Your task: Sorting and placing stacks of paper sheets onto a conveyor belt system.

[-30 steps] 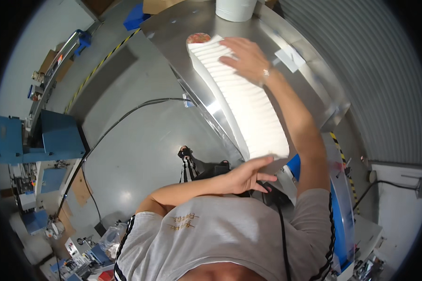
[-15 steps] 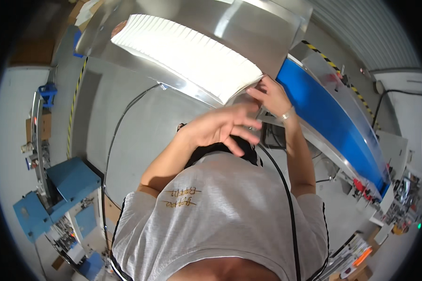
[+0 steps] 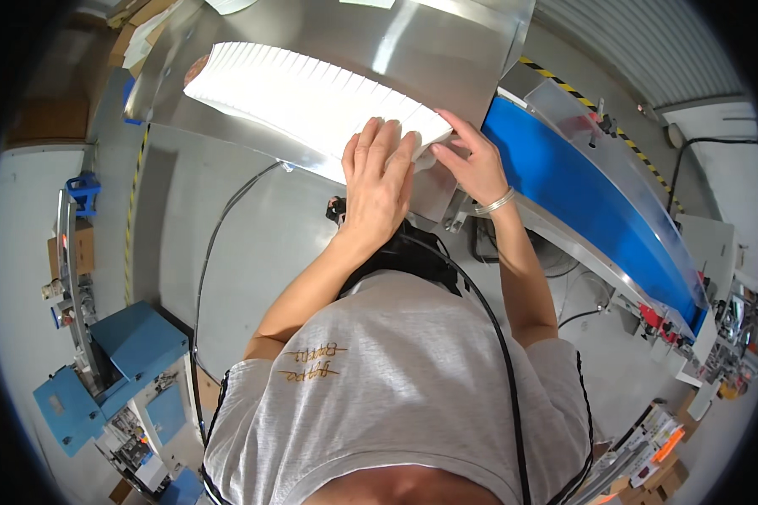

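Note:
A long row of thin white sheets or packets [image 3: 295,88], standing on edge side by side, lies across the metal table [image 3: 446,50]. Its exact kind cannot be made out. My left hand [image 3: 375,185] rests on the near side of the row toward its right end, fingers stretched out and lying on the white edges. At the right end, my right hand [image 3: 477,166] has its thumb and fingers around the last pieces. A brownish thing [image 3: 195,69], mostly hidden, sits against the row's left end.
Right of the table runs a blue conveyor belt [image 3: 564,185] with a clear side guard [image 3: 640,194]. A black cable [image 3: 497,320] passes over my shirt; another cable [image 3: 206,261] hangs at left. Blue machine boxes [image 3: 139,337] stand lower left. More white material [image 3: 230,4] lies at the table's far side.
My left hand has moved up and forward from in front of my body onto the row. My right hand remains at the row's right end. The view has shifted slightly.

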Demonstrator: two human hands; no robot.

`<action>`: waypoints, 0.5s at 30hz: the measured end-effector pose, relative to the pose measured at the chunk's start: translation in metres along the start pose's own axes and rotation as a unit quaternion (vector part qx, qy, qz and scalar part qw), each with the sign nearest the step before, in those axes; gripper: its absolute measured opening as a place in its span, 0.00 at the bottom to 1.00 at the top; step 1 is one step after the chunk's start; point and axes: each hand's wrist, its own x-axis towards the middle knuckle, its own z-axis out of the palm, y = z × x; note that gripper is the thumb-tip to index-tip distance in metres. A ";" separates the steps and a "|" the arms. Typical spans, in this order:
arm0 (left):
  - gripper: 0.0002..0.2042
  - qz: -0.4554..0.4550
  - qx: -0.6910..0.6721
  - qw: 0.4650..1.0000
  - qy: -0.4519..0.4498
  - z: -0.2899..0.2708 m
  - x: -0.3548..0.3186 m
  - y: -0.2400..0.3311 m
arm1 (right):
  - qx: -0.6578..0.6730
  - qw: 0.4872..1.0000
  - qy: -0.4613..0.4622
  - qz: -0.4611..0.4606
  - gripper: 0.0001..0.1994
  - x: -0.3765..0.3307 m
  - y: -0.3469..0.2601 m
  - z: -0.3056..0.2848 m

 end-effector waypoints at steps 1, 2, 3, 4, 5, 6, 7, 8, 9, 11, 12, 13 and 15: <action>0.21 0.002 -0.001 1.000 0.008 0.001 0.001 -0.001 | -0.003 1.000 -0.002 -0.008 0.28 0.000 0.002 0.000; 0.21 0.002 -0.002 1.000 0.010 0.002 0.001 -0.002 | -0.007 1.000 -0.004 -0.016 0.28 0.000 0.003 0.001; 0.20 0.002 0.002 1.000 0.008 0.002 0.000 -0.002 | -0.008 1.000 -0.003 -0.017 0.28 0.000 0.003 0.000; 0.19 0.002 0.006 1.000 0.007 0.003 0.000 -0.003 | -0.006 1.000 0.011 -0.019 0.27 0.000 0.003 -0.002; 0.19 0.004 0.004 1.000 0.007 0.003 -0.001 -0.004 | -0.002 1.000 0.024 -0.020 0.27 0.000 0.003 -0.002; 0.18 0.003 0.010 1.000 0.007 0.004 -0.002 -0.005 | -0.003 0.999 0.027 -0.020 0.27 -0.001 0.004 -0.003; 0.18 0.002 0.015 1.000 0.007 0.004 -0.003 -0.007 | 0.010 0.999 0.037 -0.005 0.26 -0.002 0.004 -0.003; 0.18 0.005 0.013 1.000 0.005 0.004 -0.002 -0.007 | 0.023 0.999 0.048 0.010 0.25 -0.003 0.006 -0.006; 0.21 0.011 0.000 1.000 0.004 0.005 -0.002 -0.007 | 0.023 0.998 0.052 0.011 0.25 -0.003 0.008 -0.010; 0.23 0.021 -0.016 1.000 0.001 0.004 -0.002 -0.007 | 0.037 0.999 0.007 0.030 0.22 -0.004 0.012 -0.016; 0.23 0.023 -0.004 1.000 -0.006 0.003 -0.002 -0.006 | 0.036 0.999 0.013 0.032 0.22 -0.003 0.012 -0.019; 0.22 0.025 0.008 1.000 -0.014 0.003 -0.001 -0.006 | 0.024 0.999 -0.037 0.012 0.22 -0.002 0.010 -0.023; 0.21 0.019 -0.003 1.000 -0.019 -0.001 0.001 -0.004 | -0.036 0.992 -0.091 -0.074 0.19 0.001 0.009 -0.028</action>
